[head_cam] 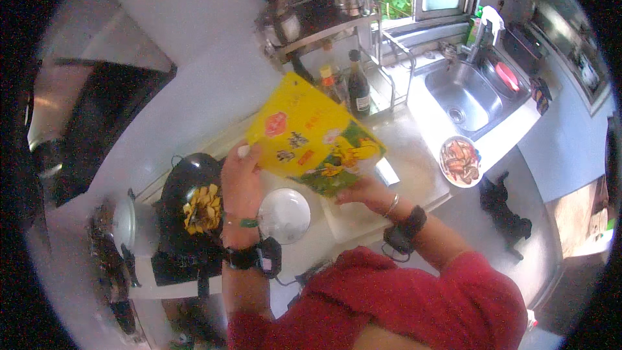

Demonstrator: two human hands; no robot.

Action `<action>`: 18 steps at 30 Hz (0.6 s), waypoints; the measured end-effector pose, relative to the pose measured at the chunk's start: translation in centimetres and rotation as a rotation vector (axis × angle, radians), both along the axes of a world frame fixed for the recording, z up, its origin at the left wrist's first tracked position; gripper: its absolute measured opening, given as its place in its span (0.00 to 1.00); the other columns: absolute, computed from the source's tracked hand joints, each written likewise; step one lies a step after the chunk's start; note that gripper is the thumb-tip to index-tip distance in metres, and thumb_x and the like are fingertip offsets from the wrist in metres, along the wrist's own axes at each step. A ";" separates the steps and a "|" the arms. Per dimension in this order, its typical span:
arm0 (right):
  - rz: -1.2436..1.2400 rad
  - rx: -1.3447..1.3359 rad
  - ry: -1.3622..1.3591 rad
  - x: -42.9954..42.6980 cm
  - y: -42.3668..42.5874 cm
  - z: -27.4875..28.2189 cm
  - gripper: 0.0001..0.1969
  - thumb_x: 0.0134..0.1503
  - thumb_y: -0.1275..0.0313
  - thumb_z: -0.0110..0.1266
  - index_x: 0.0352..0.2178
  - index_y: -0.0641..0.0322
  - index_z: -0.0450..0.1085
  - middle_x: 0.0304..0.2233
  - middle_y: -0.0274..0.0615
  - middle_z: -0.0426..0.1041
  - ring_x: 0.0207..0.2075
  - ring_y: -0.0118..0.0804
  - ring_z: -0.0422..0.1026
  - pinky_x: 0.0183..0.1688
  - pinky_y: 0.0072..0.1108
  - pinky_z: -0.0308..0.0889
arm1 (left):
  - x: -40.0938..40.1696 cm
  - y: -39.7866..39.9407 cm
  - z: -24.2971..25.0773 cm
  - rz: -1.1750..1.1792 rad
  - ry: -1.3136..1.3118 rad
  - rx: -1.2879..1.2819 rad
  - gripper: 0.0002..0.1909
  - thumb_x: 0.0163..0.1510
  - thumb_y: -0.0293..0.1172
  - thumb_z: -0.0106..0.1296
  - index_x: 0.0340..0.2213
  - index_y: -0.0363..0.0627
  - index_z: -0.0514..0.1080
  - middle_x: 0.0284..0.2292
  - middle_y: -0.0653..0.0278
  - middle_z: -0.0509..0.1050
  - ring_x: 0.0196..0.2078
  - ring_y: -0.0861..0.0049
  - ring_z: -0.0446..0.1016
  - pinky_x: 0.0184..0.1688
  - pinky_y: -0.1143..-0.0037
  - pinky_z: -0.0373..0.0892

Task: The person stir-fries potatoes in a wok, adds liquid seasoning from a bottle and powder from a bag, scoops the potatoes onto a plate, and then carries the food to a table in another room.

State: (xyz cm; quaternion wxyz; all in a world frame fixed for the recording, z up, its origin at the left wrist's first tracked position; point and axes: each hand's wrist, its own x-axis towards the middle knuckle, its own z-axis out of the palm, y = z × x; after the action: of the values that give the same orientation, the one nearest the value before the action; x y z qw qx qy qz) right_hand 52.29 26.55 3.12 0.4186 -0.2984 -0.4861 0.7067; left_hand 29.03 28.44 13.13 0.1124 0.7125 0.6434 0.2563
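Observation:
A yellow and green printed plastic food packet (pixel 316 136) is held up over the counter between my two hands. My left hand (pixel 243 175) grips its left edge, the thumb on the front. At the lower right corner, my right hand (pixel 364 194) holds the packet's bottom edge. Below the packet, near my left wrist, a round white plate or lid (pixel 285 216) lies on the counter. Left of that hand sits a black wok (pixel 177 180) with yellowish-brown food pieces (pixel 202 209) in it. Whether the packet is sealed, I cannot tell.
A metal rack (pixel 330 34) holds pans and bottles (pixel 358 85) behind the packet. To the right are a steel sink (pixel 461 97) and a bowl of meat-like pieces (pixel 460 161) at the counter's edge. A lidded pot (pixel 124 223) stands left of the wok. A black animal (pixel 505 214) is on the floor.

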 end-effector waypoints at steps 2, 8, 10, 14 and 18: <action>0.079 0.162 -0.136 1.8 1.8 -1.5 0.30 0.43 0.66 0.54 0.48 0.61 0.53 0.43 0.40 0.62 0.43 0.33 0.61 0.45 0.25 0.57 | -0.1 0.3 0.2 0.049 -0.499 -0.032 0.16 0.43 0.25 0.44 0.38 0.41 0.63 0.37 0.50 0.64 0.37 0.62 0.66 0.40 0.74 0.63; 0.005 0.328 -0.686 4.4 2.9 4.3 0.24 0.45 0.69 0.51 0.44 0.63 0.57 0.39 0.40 0.63 0.39 0.31 0.61 0.40 0.20 0.59 | 0.9 0.7 -0.4 0.049 -0.693 -0.100 0.19 0.44 0.26 0.48 0.40 0.36 0.63 0.27 0.62 0.69 0.27 0.82 0.67 0.30 0.84 0.63; 0.159 0.357 -0.555 2.7 3.2 3.2 0.19 0.43 0.57 0.51 0.32 0.60 0.66 0.26 0.43 0.70 0.25 0.36 0.68 0.26 0.25 0.62 | 1.5 0.6 -0.4 -0.027 -0.677 -0.268 0.21 0.43 0.25 0.48 0.42 0.38 0.61 0.30 0.62 0.69 0.30 0.82 0.67 0.33 0.84 0.63; -0.072 0.648 -0.935 2.2 4.4 2.0 0.13 0.48 0.60 0.43 0.25 0.57 0.68 0.17 0.42 0.69 0.20 0.36 0.69 0.23 0.24 0.62 | 1.6 -0.7 0.1 0.027 -0.724 -0.181 0.22 0.44 0.25 0.48 0.43 0.39 0.60 0.34 0.59 0.67 0.36 0.79 0.66 0.37 0.83 0.62; -0.347 0.295 -0.838 0.6 7.9 3.4 0.15 0.49 0.60 0.41 0.25 0.59 0.68 0.19 0.47 0.69 0.22 0.43 0.69 0.25 0.29 0.63 | -1.8 -1.8 -1.4 0.202 -0.873 -0.028 0.23 0.44 0.28 0.48 0.43 0.37 0.59 0.38 0.57 0.65 0.41 0.74 0.64 0.41 0.80 0.61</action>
State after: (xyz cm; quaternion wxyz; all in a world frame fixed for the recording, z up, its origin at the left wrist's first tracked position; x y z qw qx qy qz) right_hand 52.86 34.44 6.53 0.3362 -0.5718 -0.6511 0.3688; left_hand 27.24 26.61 11.72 0.3578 0.4696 0.6054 0.5339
